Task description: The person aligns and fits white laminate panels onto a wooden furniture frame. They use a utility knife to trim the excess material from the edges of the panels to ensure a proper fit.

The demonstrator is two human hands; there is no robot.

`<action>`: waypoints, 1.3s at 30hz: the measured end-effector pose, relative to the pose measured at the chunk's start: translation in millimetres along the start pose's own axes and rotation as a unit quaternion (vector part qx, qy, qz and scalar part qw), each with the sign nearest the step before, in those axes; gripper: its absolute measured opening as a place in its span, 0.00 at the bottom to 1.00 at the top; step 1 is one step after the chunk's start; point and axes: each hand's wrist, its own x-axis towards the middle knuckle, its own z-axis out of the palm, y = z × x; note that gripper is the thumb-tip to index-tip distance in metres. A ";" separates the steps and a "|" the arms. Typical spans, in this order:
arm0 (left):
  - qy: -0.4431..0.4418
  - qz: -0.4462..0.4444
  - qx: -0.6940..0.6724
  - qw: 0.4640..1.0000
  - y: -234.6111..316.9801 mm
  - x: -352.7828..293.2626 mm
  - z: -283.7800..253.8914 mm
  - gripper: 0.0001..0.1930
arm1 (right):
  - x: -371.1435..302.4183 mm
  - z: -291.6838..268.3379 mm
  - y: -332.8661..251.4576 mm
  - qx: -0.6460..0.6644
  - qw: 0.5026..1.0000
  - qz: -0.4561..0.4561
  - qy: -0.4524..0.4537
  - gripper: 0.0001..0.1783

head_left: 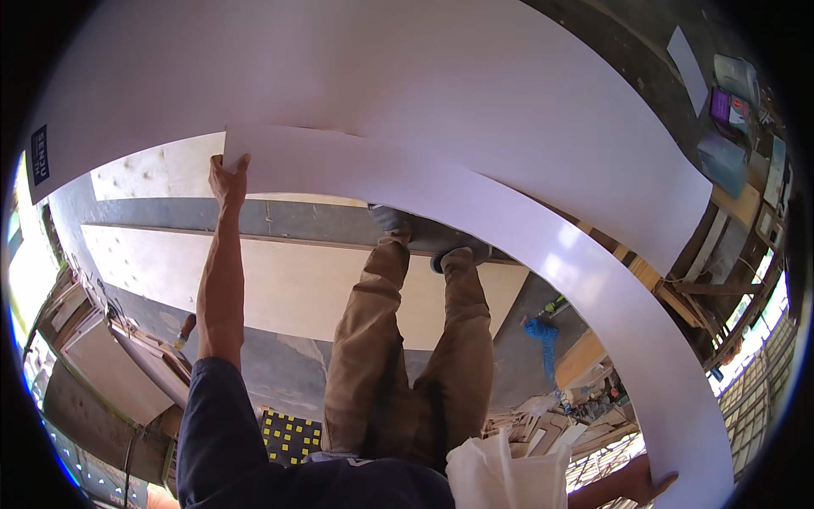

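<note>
A long, narrow white strip of sheet stretches across in front of me and curves down to the lower right. My left hand pinches its left end, thumb on the upper face. At the lower right, my right hand grips the strip's other end, with part of the hand behind the sheet. Beyond the strip, a large white sheet spreads over the far side, with a dark label at its left corner. The strip's far edge overlaps the large sheet in this view.
Pale boards lie on the grey floor around my feet. A coiled blue hose lies right of my legs. Wood offcuts are heaped at the lower right. Leaning panels stand left. Boxes and containers sit at the far right.
</note>
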 end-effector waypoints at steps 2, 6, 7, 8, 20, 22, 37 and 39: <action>-0.003 0.006 0.016 1.000 7.1 -1.3 1.6 0.31 | 1.9 -9.6 5.5 0.016 0.999 0.031 0.021 0.26; -0.002 -0.004 0.016 1.000 17.0 -7.2 2.7 0.32 | -1.0 -23.8 16.4 0.042 0.995 0.074 0.050 0.28; 0.004 -0.003 0.019 1.000 10.3 -6.8 -0.4 0.32 | -0.2 -26.4 21.7 0.054 0.993 0.093 0.057 0.28; 0.009 0.001 0.016 1.000 10.6 -5.4 1.6 0.33 | 0.8 -32.0 24.0 0.070 0.990 0.107 0.066 0.29; -0.238 0.331 -0.057 0.911 228.7 -229.7 107.2 0.41 | -27.5 -4.3 49.7 0.026 0.998 0.052 0.016 0.33; -0.365 0.383 0.023 0.848 266.2 -278.0 129.1 0.59 | -22.6 0.0 72.2 0.008 0.999 0.043 -0.020 0.31; -0.338 0.466 0.240 0.782 373.0 -370.8 249.9 0.74 | 29.3 -33.7 148.8 -0.033 0.992 0.110 -0.058 0.30; -0.331 0.470 0.242 0.781 372.4 -377.9 254.3 0.73 | 47.5 -57.4 163.5 0.006 0.988 0.130 -0.084 0.31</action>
